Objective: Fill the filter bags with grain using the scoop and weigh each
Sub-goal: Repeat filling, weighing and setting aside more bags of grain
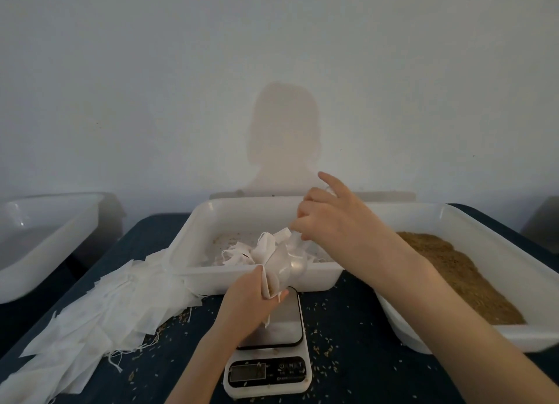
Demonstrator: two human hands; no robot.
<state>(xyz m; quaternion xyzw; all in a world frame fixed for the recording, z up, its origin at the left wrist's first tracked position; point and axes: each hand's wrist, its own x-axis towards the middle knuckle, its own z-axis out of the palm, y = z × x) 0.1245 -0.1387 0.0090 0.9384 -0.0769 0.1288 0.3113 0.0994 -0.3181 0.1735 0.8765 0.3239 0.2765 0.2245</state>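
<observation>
The fingers of the left hand are closed around the lower part of a white filter bag, which is held just above the plate of a small digital scale. The right hand grips the handle of a clear plastic scoop with its fingers curled, the index finger pointing up; the scoop's bowl is tilted down into the open mouth of the bag.

The surface is a dark blue cloth with many loose grains scattered on it. A heap of empty filter bags lies at the left, touching the middle white tray, which holds more bags. At the right, another white tray holds brown grain. A third tray stands apart at far left. Behind is a plain pale wall with the person's shadow on it.
</observation>
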